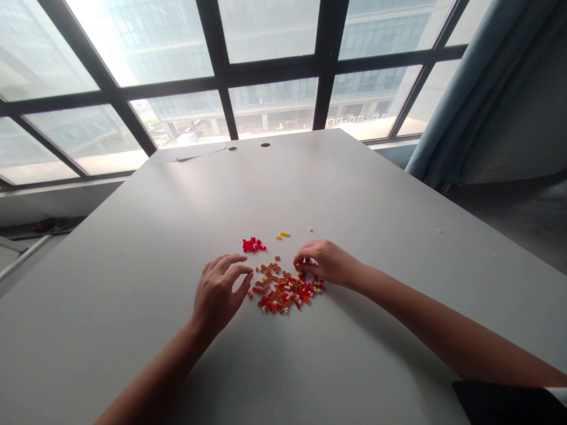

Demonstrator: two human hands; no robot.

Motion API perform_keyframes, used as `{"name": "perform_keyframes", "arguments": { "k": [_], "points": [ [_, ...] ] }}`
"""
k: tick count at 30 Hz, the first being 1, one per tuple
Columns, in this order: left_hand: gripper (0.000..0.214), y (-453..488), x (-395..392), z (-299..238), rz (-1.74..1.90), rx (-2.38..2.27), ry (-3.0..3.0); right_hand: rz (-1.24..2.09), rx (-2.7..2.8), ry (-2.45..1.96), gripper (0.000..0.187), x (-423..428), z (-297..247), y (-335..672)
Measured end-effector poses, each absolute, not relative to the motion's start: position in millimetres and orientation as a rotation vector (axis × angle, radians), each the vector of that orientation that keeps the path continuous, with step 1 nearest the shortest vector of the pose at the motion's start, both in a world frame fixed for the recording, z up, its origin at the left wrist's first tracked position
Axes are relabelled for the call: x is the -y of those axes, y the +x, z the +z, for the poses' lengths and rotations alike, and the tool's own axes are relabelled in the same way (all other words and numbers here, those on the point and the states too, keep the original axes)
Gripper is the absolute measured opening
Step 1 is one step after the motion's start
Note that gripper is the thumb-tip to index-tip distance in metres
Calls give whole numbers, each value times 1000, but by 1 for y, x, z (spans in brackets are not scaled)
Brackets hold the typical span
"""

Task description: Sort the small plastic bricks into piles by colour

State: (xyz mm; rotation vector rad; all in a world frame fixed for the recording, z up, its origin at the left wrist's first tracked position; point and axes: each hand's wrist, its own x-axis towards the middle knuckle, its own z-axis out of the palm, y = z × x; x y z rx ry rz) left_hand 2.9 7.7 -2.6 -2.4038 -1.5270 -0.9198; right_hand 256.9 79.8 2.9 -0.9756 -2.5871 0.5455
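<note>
left hand (pixel 217 298): spread, fingers curved, hovering just beside the pile, holding nothing that shows
right hand (pixel 325 262): fingers curled down at the pile's upper edge (any pinched brick would be hidden, so I cannot tell)
pile (pixel 286 290): small orange, red and cream bricks, loose on the bench (pixel 133 265), between the hands
red bricks (pixel 253 245): a tight clump just beyond the pile
yellow bricks (pixel 283 234): a few, near the clump
handling: light fingertip work suits pieces this small, without disturbing the pile
</note>
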Motion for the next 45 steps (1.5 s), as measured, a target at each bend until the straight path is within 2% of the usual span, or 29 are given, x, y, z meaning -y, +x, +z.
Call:
{"name": "perform_keyframes", "arguments": {
  "k": [7,16,24,30,35,45],
  "points": [
    [10,2,-7,-3,-919,1522,-2405,561,2528,-1000,13,-84,5,250],
    [10,3,-6,-2,-921,1540,-2391,678,2205,-1128,17,-114,2,187],
    [3,4,-4,2,-923,1480,-2663,550,2355,-988,16,-97,8,220],
    [3,7,-1,3,-755,1415,-2797,257,2633,-845,10,-62,8,258],
    [1,7,0,6,-719,1421,-2795,155,2563,-775,18,-38,2,268],
    [6,16,6,4,-581,1508,-2785,171,2348,-715,11,-33,-11,276]
  ]
}}
